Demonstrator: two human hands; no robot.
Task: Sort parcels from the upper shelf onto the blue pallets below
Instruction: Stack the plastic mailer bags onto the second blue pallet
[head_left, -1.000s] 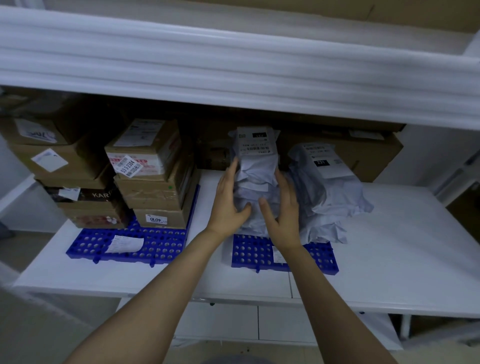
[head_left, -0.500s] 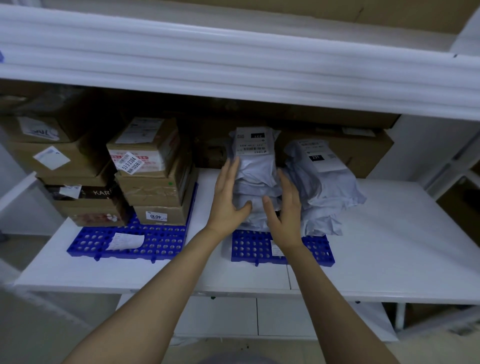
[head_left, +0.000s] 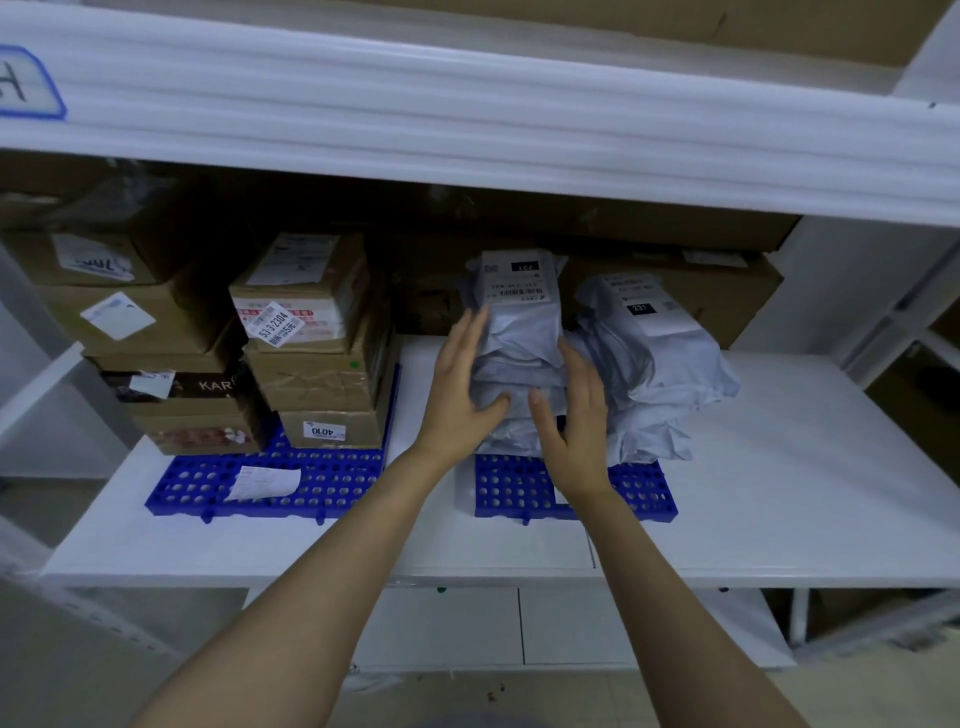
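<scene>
Head view, grey parcel (head_left: 521, 332) upright on right pallet (head_left: 644, 491), label up, left hand (head_left: 460, 387), right hand (head_left: 574, 423) flat-open flanking it

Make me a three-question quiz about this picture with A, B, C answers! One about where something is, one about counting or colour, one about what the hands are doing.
1. Where does the loose paper slip lie?
A. on the left pallet
B. on the floor
C. on the grey bags

2. How many blue pallets are on the white shelf?
A. one
B. two
C. four

3. What are the hands doing?
A. lifting a brown box
B. hanging at the sides
C. open, flanking the grey bag stack

Answers:
1. A, the slip rests on the left pallet, in front of the cardboard boxes.
2. B, the left one and the right pallet.
3. C, the left hand and right hand show spread fingers on either side of the grey bag stack.
</scene>
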